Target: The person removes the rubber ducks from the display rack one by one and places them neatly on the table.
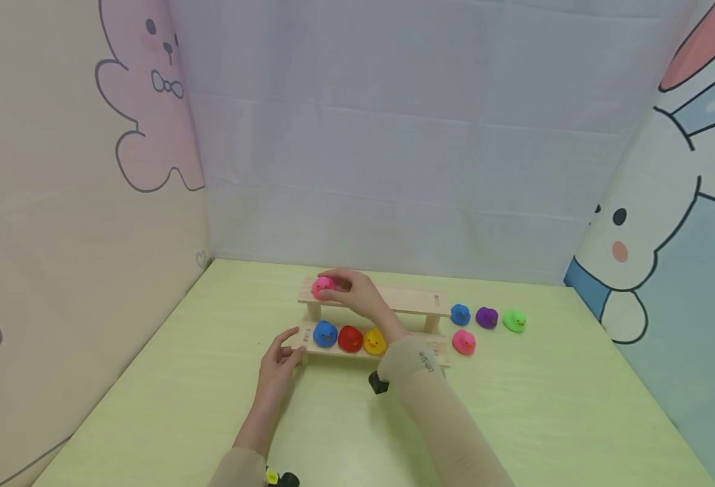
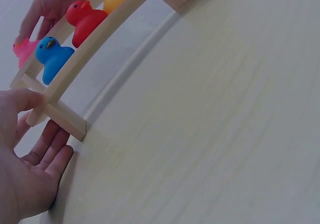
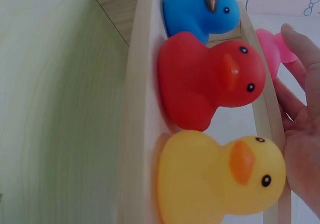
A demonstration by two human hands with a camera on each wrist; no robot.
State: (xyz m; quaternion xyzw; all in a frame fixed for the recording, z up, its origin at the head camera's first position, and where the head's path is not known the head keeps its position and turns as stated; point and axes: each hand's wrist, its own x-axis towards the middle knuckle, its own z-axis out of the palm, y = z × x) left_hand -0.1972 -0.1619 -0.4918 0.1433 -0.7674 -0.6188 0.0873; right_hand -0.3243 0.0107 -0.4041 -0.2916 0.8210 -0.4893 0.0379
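Note:
A two-tier wooden shelf (image 1: 406, 297) stands on the table, its upper board behind the lower one. At the upper board's left end, my right hand (image 1: 358, 295) pinches a pink rubber duck (image 1: 323, 287) between thumb and fingers. My left hand (image 1: 276, 368) grips the left end of the lower board; in the left wrist view its thumb lies at the board end, with other fingers beneath. On the lower board sit a blue duck (image 1: 325, 334), a red duck (image 3: 210, 78) and a yellow duck (image 3: 215, 179) in a row. My right forearm covers part of that board.
Right of the shelf, on the table, stand a second blue duck (image 1: 460, 314), a purple duck (image 1: 487, 318), a green duck (image 1: 515, 321) and another pink duck (image 1: 464, 342). A pale curtain (image 1: 394, 169) hangs behind the table, with printed cloth panels at both sides.

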